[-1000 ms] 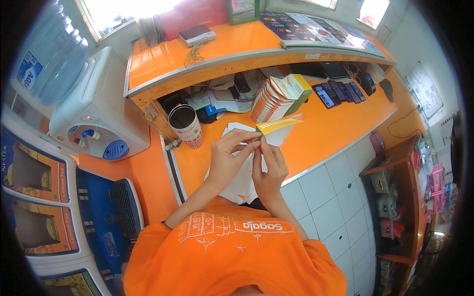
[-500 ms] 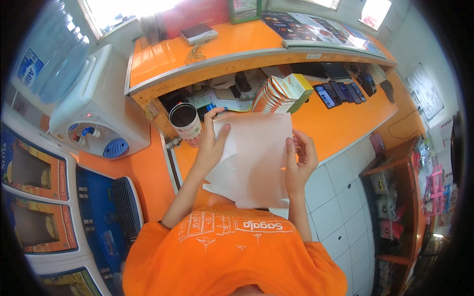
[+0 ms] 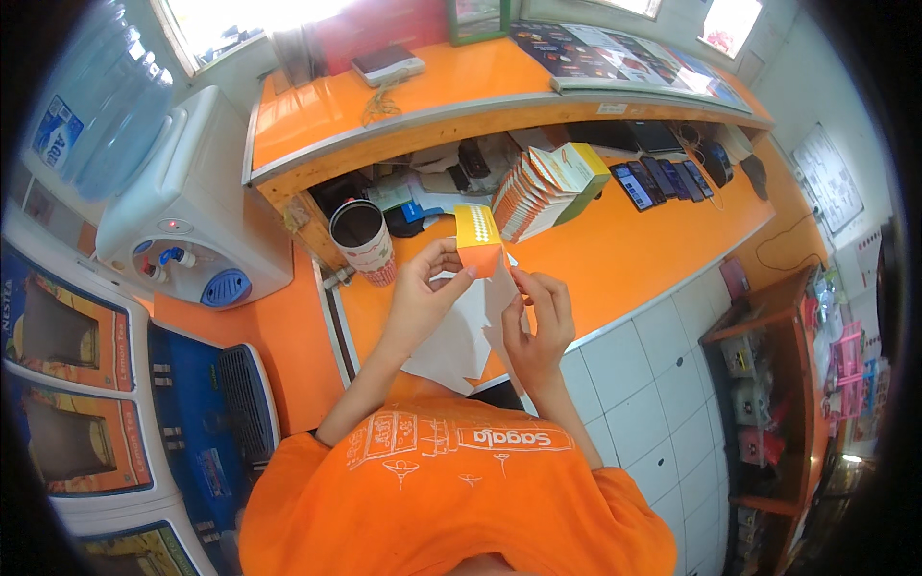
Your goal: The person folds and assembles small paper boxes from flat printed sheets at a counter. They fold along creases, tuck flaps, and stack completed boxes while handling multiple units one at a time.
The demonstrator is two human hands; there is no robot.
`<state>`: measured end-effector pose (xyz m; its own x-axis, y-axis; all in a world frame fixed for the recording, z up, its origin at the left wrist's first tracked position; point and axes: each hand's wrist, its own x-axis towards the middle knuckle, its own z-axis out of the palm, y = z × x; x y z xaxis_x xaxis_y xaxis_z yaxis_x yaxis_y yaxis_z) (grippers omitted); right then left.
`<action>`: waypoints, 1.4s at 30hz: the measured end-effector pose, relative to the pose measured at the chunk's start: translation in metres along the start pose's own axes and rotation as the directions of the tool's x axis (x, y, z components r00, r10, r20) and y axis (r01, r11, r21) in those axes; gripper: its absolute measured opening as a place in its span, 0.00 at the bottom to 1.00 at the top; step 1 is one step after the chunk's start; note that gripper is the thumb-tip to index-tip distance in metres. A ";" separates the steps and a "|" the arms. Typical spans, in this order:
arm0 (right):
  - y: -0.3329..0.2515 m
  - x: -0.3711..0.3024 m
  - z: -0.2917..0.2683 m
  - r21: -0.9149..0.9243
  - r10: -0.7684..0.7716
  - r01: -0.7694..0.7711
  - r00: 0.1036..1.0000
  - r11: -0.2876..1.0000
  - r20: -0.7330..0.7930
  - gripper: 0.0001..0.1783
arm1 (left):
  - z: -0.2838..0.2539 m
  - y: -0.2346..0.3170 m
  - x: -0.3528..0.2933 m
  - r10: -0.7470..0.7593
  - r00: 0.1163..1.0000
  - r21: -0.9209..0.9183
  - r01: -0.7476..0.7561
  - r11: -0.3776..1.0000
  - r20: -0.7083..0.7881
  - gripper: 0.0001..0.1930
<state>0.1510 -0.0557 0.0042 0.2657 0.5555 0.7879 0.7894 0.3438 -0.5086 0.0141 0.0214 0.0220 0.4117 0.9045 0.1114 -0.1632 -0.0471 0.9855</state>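
Centre of frame: left hand [image 3: 423, 298] and right hand [image 3: 540, 322] both pinch small orange-and-yellow box [image 3: 478, 240]; white paper [image 3: 461, 336] beneath.

Left hand [image 3: 423, 288] and right hand [image 3: 540, 317] raised together, fingers pinching.

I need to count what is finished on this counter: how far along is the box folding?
Done: a row of folded boxes stands on the orange counter. In hand: the left hand and right hand hold one small orange and yellow box above white flat sheets. Left: those sheets lie unfolded; how many I cannot tell.
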 end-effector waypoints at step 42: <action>-0.002 -0.038 0.027 0.043 0.006 -0.016 0.974 0.999 0.228 0.22 | 0.015 -0.024 0.002 0.193 0.978 -0.108 -0.201 0.974 -0.081 0.15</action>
<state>0.1241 -0.0571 -0.0339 0.1374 0.7152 0.6853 0.7605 0.3671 -0.5356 0.0325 0.0181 0.0008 0.2986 0.9096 0.2888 -0.3389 -0.1818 0.9231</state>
